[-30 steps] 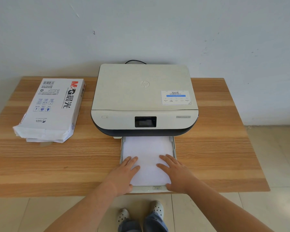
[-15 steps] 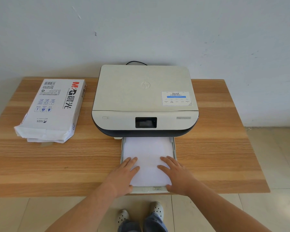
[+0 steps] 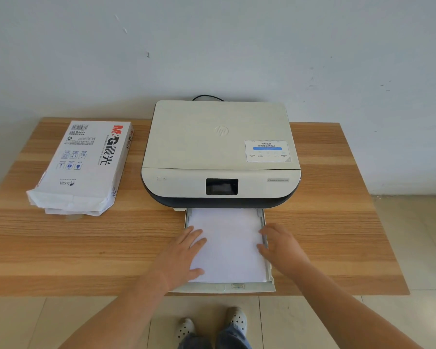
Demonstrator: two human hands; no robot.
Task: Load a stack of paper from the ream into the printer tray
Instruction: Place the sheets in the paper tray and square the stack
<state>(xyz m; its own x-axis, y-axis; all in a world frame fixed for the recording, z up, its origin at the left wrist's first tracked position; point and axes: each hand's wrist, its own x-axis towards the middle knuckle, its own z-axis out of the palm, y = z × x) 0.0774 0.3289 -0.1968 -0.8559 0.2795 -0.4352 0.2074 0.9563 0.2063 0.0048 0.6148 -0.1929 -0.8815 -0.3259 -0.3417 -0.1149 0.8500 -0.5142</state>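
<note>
A white printer stands at the back middle of the wooden table. Its tray is pulled out toward me with a stack of white paper lying flat in it. My left hand rests flat on the stack's left edge, fingers spread. My right hand lies over the stack's right edge and the tray's side wall. The opened white ream lies on the table to the left, its torn end facing me.
A black cable runs behind the printer by the wall. The table's front edge is just below the tray, with tiled floor and my shoes beneath.
Both hands have slid apart from the middle of the paper to its left and right edges. The paper and tray stay where they were.
</note>
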